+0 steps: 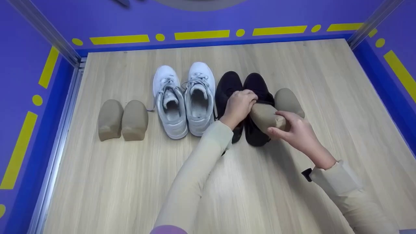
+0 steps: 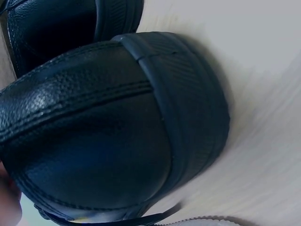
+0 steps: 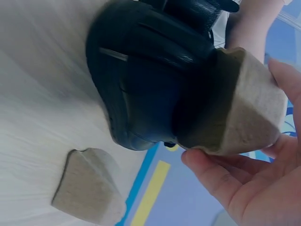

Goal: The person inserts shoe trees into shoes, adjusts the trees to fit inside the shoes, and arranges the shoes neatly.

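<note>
My right hand (image 1: 297, 131) grips a beige moulded shoe insert (image 1: 264, 116) by its squared end, thumb on one side and fingers on the other. The insert's rounded end points into the mouth of the right-hand black shoe (image 1: 256, 83); in the right wrist view its hollow underside faces the shoe. At that shoe's opening, my left hand (image 1: 239, 105) holds the upper with bent fingers, its forearm crossing over the left-hand black shoe (image 1: 228, 85). The left wrist view is filled by a black leather heel (image 2: 103, 141), with a bit of fingertip at the left edge.
Another beige insert (image 1: 287, 100) lies just right of the black shoes. White sneakers (image 1: 199, 113) with grey laces stand to their left, and two more beige inserts (image 1: 110, 118) sit farther left. Blue walls with yellow marks border the wooden tabletop (image 1: 123, 182).
</note>
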### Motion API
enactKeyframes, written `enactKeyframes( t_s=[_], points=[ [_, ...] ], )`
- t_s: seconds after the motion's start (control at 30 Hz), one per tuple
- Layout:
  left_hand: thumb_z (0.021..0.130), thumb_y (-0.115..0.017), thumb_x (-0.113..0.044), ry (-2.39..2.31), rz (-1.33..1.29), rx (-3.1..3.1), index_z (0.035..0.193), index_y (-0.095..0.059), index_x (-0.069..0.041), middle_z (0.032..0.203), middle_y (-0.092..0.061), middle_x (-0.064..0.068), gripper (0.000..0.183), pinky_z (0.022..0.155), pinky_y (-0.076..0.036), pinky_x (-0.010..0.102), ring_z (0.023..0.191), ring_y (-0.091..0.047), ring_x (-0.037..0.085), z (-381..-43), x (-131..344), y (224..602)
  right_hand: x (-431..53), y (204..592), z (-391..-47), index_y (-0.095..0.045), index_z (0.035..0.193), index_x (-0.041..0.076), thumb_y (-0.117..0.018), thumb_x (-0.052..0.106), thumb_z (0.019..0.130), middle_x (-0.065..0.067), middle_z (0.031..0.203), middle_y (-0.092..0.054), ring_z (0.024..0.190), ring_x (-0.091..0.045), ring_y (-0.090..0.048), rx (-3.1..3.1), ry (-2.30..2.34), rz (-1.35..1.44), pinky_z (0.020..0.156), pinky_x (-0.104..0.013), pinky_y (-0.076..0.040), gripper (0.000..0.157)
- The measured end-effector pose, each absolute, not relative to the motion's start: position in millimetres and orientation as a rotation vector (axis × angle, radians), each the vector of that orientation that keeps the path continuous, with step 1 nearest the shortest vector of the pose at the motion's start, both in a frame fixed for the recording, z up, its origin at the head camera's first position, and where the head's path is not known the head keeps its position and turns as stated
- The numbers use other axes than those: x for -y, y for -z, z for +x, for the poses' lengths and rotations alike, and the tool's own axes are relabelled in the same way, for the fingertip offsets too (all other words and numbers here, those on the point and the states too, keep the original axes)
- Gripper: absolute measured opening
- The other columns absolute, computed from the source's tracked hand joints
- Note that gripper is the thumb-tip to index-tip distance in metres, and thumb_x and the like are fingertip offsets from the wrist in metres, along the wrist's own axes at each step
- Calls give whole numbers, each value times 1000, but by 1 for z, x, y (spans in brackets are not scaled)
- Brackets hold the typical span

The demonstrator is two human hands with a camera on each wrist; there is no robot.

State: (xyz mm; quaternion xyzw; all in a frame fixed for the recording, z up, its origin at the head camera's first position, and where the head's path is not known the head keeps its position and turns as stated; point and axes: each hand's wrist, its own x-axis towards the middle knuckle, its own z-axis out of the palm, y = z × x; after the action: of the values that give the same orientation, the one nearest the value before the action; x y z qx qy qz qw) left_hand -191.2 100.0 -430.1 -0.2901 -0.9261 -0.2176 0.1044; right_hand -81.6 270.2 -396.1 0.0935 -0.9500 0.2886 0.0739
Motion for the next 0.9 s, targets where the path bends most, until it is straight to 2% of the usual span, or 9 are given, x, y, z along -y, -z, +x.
enactKeyframes(
  t_s=[0.2, 0.33, 0.4, 0.5, 0.6, 0.77, 0.9],
  points=[
    [84, -56, -25, 660, -844, 2722, 93, -68, -21, 99, -62, -6, 15, 78, -45, 25, 84, -60, 16, -192, -98, 430, -269, 398, -82, -58, 111, 1, -73, 27, 69, -14, 108, -62, 94, -29, -58, 2842, -854, 276, 76, -41, -44, 51],
    [84, -56, -25, 673, -834, 2737, 93, -68, -22, 99, -61, -5, 15, 75, -47, 26, 83, -60, 17, -192, -98, 430, -267, 397, -82, -58, 110, 2, -73, 27, 70, -15, 101, -64, 81, -29, -60, 2850, -831, 265, 68, -41, -45, 49],
    [85, -56, -26, 677, -830, 2742, 93, -68, -22, 99, -61, -5, 15, 74, -48, 26, 83, -61, 17, -192, -98, 430, -266, 396, -82, -58, 110, 2, -72, 28, 71, -16, 91, -65, 69, -26, -59, 2858, -804, 254, 61, -38, -44, 49],
    [85, -56, -26, 677, -830, 2749, 93, -68, -22, 99, -61, -6, 16, 74, -48, 26, 82, -61, 17, -192, -99, 430, -263, 394, -82, -59, 109, 2, -71, 28, 72, -13, 66, -61, 52, -20, -48, 2871, -750, 228, 52, -33, -39, 48],
    [85, -56, -26, 664, -837, 2747, 93, -68, -22, 99, -61, -5, 16, 73, -48, 27, 82, -61, 17, -192, -99, 430, -260, 392, -83, -59, 108, 2, -69, 29, 71, -9, 51, -51, 46, -18, -41, 2884, -699, 198, 47, -34, -36, 47],
    [85, -56, -26, 649, -850, 2734, 93, -68, -22, 99, -61, -5, 16, 72, -49, 27, 81, -61, 17, -193, -98, 430, -256, 390, -85, -59, 106, 4, -68, 31, 70, -16, 60, -58, 53, -31, -53, 2910, -626, 166, 51, -47, -41, 45],
    [85, -55, -26, 646, -849, 2744, 93, -68, -22, 99, -61, -6, 16, 72, -49, 27, 82, -61, 16, -193, -98, 430, -254, 387, -88, -59, 103, 4, -67, 32, 70, -17, 63, -61, 53, -33, -54, 2923, -560, 189, 50, -49, -41, 45]
  ],
)
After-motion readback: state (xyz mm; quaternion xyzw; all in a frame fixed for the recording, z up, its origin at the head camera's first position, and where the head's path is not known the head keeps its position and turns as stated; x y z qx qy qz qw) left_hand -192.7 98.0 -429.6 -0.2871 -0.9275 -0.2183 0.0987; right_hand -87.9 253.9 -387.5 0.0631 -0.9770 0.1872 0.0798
